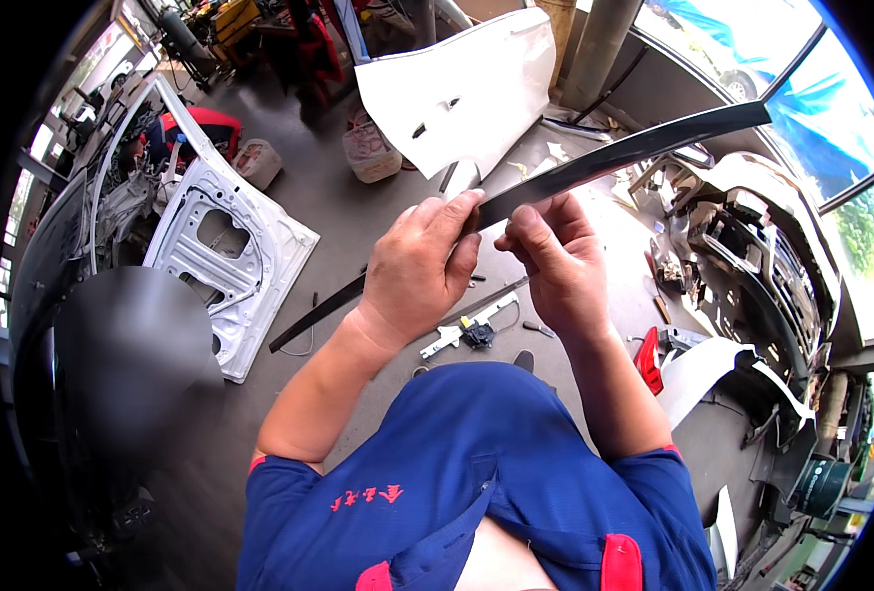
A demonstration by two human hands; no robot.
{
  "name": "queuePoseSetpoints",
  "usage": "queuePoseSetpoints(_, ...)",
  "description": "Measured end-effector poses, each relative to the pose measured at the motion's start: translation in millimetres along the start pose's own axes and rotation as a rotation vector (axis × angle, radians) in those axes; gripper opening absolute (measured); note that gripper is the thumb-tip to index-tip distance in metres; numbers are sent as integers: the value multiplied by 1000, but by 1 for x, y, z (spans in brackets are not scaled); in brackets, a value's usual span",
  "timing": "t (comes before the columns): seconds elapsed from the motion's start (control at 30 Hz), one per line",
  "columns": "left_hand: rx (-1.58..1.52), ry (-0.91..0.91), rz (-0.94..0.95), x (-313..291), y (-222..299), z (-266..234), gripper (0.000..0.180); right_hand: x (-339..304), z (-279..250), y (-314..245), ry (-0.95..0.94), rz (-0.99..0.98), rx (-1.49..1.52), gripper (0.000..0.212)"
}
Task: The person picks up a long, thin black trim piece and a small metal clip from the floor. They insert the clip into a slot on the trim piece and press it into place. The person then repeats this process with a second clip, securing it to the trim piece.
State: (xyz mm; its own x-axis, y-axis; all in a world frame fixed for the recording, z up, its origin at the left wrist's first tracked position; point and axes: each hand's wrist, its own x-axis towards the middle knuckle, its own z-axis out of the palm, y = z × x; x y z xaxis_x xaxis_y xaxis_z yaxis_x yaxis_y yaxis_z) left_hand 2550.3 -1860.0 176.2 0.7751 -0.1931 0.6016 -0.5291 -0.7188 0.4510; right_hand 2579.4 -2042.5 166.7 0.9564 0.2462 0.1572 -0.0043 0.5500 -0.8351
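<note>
A long, narrow black trim strip (644, 158) runs slantwise across the view, its far end raised to the upper right and its thinner end reaching down to the left. My left hand (412, 261) is closed around its middle, thumb against fingers. Close beside it, my right hand (565, 261) is held just under the strip's lower edge with thumb and fingers pinched together. Whatever sits in that pinch is too small to make out. Below my hands, a window regulator (476, 330) with a black motor lies on the grey floor.
A white door panel (466, 84) stands ahead. To the left is a bare white door frame (235, 251), near a person in red and navy (195, 133). Bumper parts (772, 227) and a red tail light (648, 360) are on the right. Two whitish tubs (371, 153) stand farther back.
</note>
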Motion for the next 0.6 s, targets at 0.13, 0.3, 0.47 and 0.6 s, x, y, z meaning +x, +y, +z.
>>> queuePoseSetpoints(0.13, -57, -23, 7, -4, -3, 3, 35, -2, -2, 7, 4, -4, 94, 16)
queuePoseSetpoints(0.3, -220, -161, -127, -6, -7, 2, 38, -1, -11, 20, 32, -10, 96, 16)
queuePoseSetpoints(0.47, -694, -341, -406, -15, -18, 7, 40, -1, -19, 32, 20, -36, 64, 18)
queuePoseSetpoints(0.6, -665, -388, -406, -20, -31, 15, 41, 2, -11, 29, 121, -8, 23, 24)
